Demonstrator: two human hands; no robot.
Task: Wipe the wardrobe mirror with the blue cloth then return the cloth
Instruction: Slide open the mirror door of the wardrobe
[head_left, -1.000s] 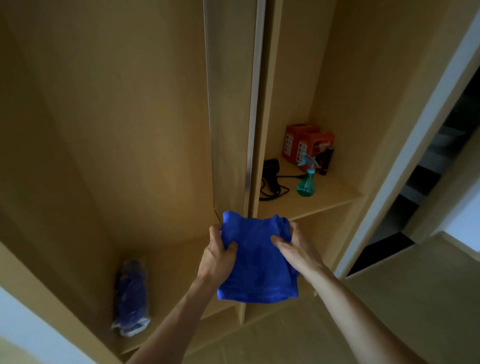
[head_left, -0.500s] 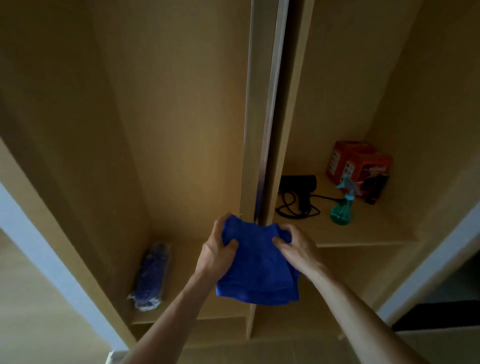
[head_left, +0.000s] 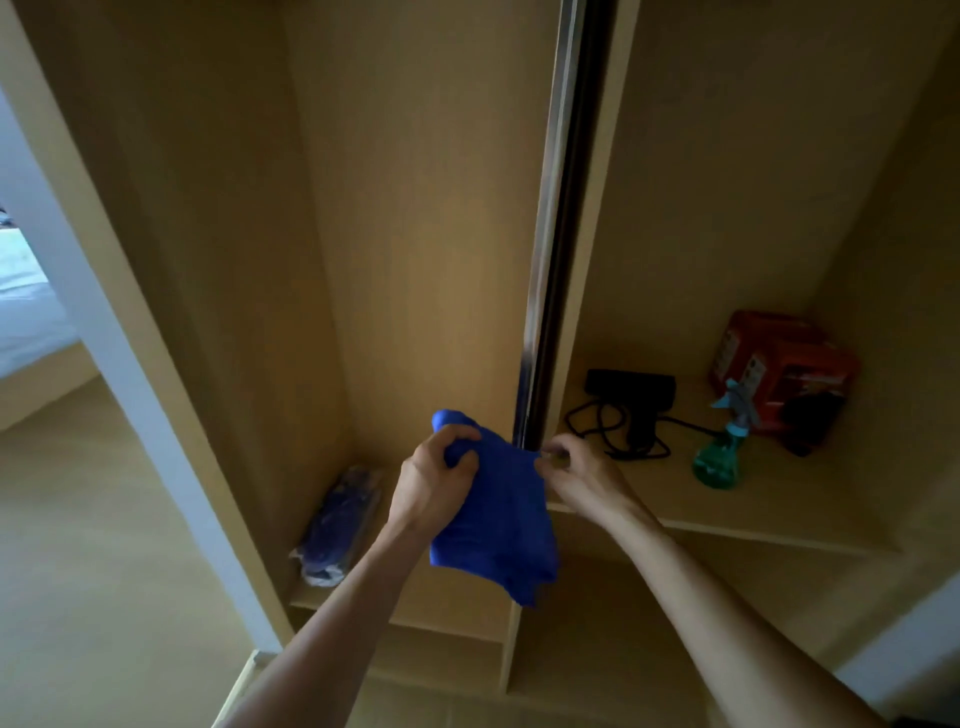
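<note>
Here, the left hand has its fingers curled tight around the top left corner of the cloth, so that corner is bunched up in the fist. The right hand pinches the top right edge between thumb and fingertips. Holding it at two top points lets the rest hang down loose, which is a good way to open it out or fold it flat.

The cloth hangs in the air in front of the wardrobe, right at the foot of the thin shiny strip that runs up the middle (this may be the mirror seen edge-on, but I cannot tell). The cloth looks close to the strip; whether they touch is not clear.

To the right, on the shelf, sit a green spray bottle, a black thing with a cord and red boxes. They are kept near, likely for cleaning. Low on the left lies a wrapped blue bundle.

I think the hands are getting the cloth ready.
</note>
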